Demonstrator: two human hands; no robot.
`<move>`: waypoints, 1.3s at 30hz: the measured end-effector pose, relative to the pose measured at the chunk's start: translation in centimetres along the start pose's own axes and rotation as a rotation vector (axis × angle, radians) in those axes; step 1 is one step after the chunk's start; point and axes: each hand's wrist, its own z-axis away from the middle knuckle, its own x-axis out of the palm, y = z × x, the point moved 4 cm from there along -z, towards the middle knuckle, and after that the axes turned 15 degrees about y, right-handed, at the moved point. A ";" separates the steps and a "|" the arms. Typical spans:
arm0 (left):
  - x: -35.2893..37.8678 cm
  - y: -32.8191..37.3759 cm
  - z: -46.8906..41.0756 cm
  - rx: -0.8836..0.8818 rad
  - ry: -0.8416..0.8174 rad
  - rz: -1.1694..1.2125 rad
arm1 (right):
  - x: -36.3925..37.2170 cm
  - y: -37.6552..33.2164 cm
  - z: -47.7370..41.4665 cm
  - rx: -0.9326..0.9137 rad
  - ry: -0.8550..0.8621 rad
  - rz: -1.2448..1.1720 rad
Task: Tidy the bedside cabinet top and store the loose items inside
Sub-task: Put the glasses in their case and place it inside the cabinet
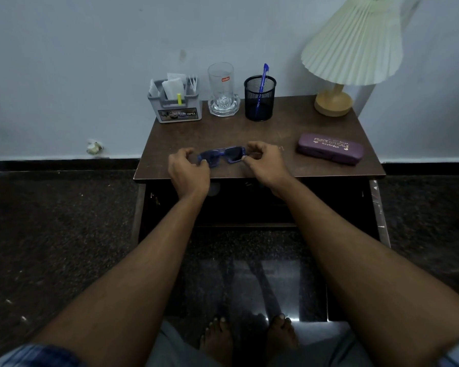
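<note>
Blue-framed glasses point(221, 156) lie near the front edge of the dark brown cabinet top point(263, 133). My left hand point(187, 172) pinches their left end and my right hand point(265, 162) pinches their right end. A closed purple glasses case point(330, 148) with gold lettering rests to the right of my right hand. The cabinet front below point(249, 205) is dark; whether it is open I cannot tell.
Along the back stand a grey organiser point(176, 104) with papers and swabs, a clear glass point(222, 88) on a glass coaster, a black mesh cup point(259, 99) with a blue pen, and a pleated lamp point(353, 49). My bare feet point(247, 337) are on the dark floor.
</note>
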 end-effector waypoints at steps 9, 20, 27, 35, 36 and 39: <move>-0.2 4.1 3.3 0.194 0.006 0.114 | -3.9 -1.0 0.0 -0.049 0.062 -0.011; 3.1 7.9 9.4 0.273 -0.330 0.306 | -12.8 -1.5 -1.0 -0.225 0.289 0.215; 6.6 9.4 11.0 0.222 -0.477 0.320 | -16.9 0.1 -0.8 -0.281 0.287 0.558; 11.0 10.0 11.9 0.006 -0.650 0.293 | -18.4 2.3 -1.0 -0.263 0.242 0.745; 11.3 9.9 12.0 -0.012 -0.655 0.291 | -18.3 2.5 -1.1 -0.258 0.236 0.753; 12.0 9.7 12.0 -0.023 -0.658 0.297 | -18.1 2.9 -1.5 -0.239 0.218 0.757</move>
